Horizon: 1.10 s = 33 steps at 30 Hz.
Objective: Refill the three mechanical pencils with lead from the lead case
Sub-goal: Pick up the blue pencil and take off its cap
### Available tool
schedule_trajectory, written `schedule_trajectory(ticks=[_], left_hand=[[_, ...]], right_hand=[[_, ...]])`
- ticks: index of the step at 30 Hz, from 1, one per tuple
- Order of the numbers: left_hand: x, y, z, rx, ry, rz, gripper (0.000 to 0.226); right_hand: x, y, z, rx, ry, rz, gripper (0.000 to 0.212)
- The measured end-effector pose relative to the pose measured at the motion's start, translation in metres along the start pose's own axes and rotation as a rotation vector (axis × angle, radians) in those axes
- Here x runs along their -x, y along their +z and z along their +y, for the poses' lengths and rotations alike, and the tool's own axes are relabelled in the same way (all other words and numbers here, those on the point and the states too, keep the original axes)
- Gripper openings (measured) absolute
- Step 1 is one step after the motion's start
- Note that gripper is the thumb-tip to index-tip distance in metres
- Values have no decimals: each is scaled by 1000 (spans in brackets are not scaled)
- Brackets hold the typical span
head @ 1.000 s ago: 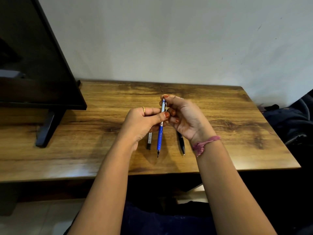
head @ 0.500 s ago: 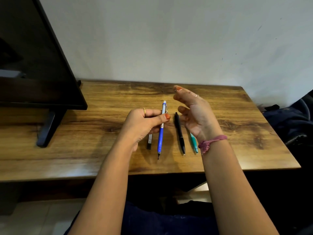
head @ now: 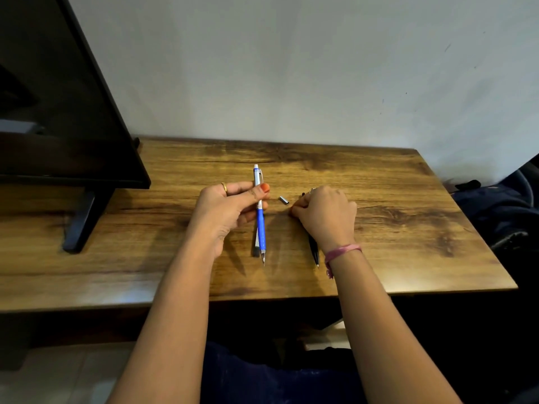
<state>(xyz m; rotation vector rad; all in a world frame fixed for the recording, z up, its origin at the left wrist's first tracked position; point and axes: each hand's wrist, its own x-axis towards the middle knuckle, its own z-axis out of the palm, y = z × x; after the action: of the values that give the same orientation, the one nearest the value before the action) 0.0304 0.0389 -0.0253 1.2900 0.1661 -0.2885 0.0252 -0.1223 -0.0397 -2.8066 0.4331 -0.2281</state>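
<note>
The left hand (head: 230,211) is pinching one blue pencil (head: 260,217) between thumb and fingers, holding it above the wooden surface (head: 408,217), tip toward the person. One slim lead case (head: 256,243) is lying on the surface just behind it. The right hand (head: 326,217) is resting knuckles-up over one black pencil (head: 313,250), fingers curled; whether they are gripping it I cannot tell. One small metal cap (head: 283,200) is lying between the hands. Two pencils are showing.
</note>
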Motion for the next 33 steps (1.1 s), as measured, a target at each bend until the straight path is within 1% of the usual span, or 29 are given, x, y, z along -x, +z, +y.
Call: schedule_trajectory(ticks=[5,7,9,11,13,18,20,22,23,26,28,30,31,33], left_hand=[[-1,-4,0,-12,10,-11,33],[-1,-4,-1,-20,7,-17,34],[-2,-4,-1,-25,8,-17,33],[-2,-5,-2,-23,8,-10,28],[-2,-4,-2,-12,8,-7,25],[-3,3,-6,-12,11,5,21],[-5,6,-8,-8,20,11,19],[-7,9,-11,-4,36,19,17],[-7,11,-13,-8,41,23,17],[-6,15,-17,-29,39,4,25],[-5,16,-16,-47,43,16,38],[-7,11,-14,-121,75,103,48],[-10,6,-13,-184,104,161,46],[-13,-7,-11,-312,168,276,31]], right_hand=[[-1,1,-1,-27,-14,-11,20],[-1,-3,0,-69,-12,-36,17],[-1,-11,2,-195,10,-41,12],[-1,-22,5,-353,38,-11,11],[1,-34,8,-448,33,-15,10],[24,-52,7,-688,44,-210,5],[39,-50,1,-770,58,-307,11],[54,-42,-4,-782,57,-370,20],[60,-37,-5,-783,59,-376,19],[69,-23,-4,-807,94,-315,13],[69,-18,0,-804,145,-279,13],[68,-14,4,-789,193,-256,15],[68,-13,6,-746,195,-247,16],[68,-9,8,-598,158,-233,16]])
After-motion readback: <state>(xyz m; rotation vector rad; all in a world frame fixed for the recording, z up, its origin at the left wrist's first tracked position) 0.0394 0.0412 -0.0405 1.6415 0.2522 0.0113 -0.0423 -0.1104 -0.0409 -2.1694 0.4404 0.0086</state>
